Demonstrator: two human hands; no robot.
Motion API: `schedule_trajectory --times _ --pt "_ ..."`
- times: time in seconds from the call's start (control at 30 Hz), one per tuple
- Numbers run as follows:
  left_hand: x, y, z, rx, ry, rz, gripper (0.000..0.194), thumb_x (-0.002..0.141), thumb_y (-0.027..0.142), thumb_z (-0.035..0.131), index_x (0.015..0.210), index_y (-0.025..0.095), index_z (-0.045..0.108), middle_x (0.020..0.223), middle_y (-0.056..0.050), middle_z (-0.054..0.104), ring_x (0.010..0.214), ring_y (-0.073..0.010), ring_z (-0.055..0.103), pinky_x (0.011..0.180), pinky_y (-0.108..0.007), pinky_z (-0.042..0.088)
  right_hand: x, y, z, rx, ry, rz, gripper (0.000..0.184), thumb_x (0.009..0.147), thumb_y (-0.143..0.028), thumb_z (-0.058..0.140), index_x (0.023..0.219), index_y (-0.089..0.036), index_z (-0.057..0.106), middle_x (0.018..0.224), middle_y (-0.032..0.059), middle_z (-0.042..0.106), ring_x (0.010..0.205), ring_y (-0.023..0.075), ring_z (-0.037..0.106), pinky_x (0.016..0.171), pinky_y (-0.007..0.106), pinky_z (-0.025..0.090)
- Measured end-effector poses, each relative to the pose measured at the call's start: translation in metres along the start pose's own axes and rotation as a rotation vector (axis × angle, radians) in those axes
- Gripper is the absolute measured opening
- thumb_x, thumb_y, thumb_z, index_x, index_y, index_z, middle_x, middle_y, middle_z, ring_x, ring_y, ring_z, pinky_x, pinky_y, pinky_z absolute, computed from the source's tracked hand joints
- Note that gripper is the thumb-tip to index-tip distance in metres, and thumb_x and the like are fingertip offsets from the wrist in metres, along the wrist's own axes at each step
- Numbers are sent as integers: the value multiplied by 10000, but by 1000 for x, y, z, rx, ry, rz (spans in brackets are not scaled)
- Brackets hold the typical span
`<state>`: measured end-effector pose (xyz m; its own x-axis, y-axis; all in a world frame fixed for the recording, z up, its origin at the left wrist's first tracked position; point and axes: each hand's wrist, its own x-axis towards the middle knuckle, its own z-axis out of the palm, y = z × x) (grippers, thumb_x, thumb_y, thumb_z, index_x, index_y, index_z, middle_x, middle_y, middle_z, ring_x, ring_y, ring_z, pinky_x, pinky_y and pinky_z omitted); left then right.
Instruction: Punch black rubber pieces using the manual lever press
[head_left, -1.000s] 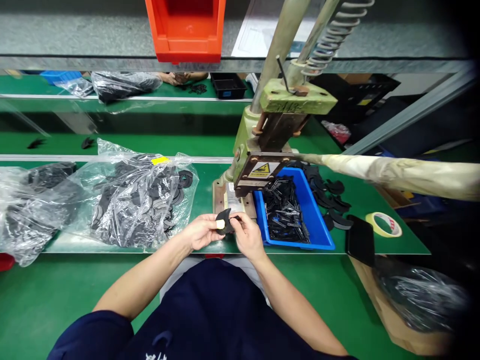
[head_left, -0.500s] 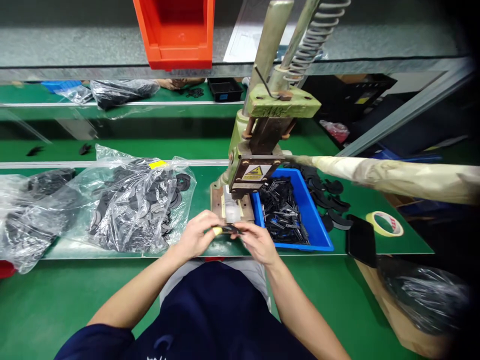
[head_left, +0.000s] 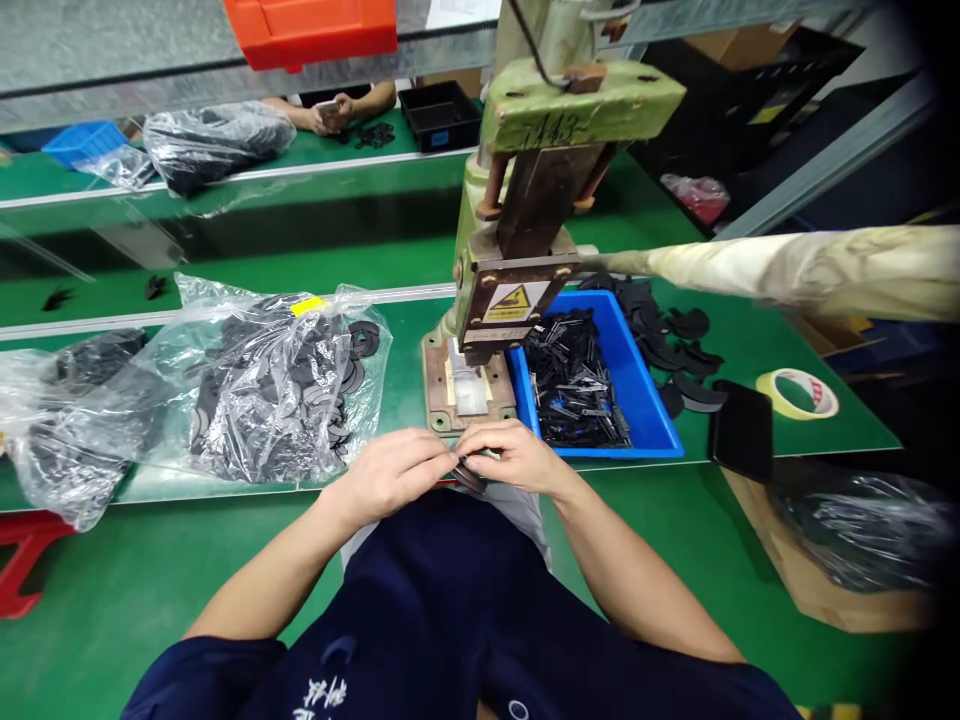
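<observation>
Head view: yellow warning-triangle label [head_left: 516, 298] on press [head_left: 540, 200]

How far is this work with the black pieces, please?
Partly done, it seems. Done: loose black curved pieces lie right of the blue tray. In hand: the left hand and right hand together pinch one black piece before the hand press. Left: the clear bag is full of black rings.
</observation>
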<state>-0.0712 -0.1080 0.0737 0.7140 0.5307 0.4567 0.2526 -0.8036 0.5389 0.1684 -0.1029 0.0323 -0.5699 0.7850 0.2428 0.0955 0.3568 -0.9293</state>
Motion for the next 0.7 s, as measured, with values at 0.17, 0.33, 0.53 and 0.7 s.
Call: schedule_trajectory --times 0.17,0.33,0.53,0.7 --pt "1 11 -8 -238 -51 -280 170 913 245 628 1026 233 755 1019 -124 752 1016 -248 699 972 -416 548 -3 -4 9 -29 28 -5 212 896 -378 596 904 -229 747 865 42 753 792 175 698 754 319 574" --pt "6 16 -15 -336 -104 -292 168 911 269 628 1013 235 757 975 -117 753 991 -246 703 980 -399 541 -4 -6 17 -26 21 20 221 898 -390 586 895 -242 750 859 32 757 785 174 705 753 317 586" --pt "-3 6 -10 -273 -98 -300 198 915 208 604 1017 250 768 1025 -122 737 993 -245 683 961 -390 516 -5 2 11 -92 85 110 212 884 -403 638 973 -255 762 931 28 774 868 192 729 813 327 604" --pt "-15 -24 -22 -120 202 -463 208 903 206 588 1012 248 760 1068 -108 712 1028 -227 650 958 -356 500 -28 5 -4 -188 351 178 275 925 -412 577 1055 -236 744 976 83 776 805 218 745 755 344 634"
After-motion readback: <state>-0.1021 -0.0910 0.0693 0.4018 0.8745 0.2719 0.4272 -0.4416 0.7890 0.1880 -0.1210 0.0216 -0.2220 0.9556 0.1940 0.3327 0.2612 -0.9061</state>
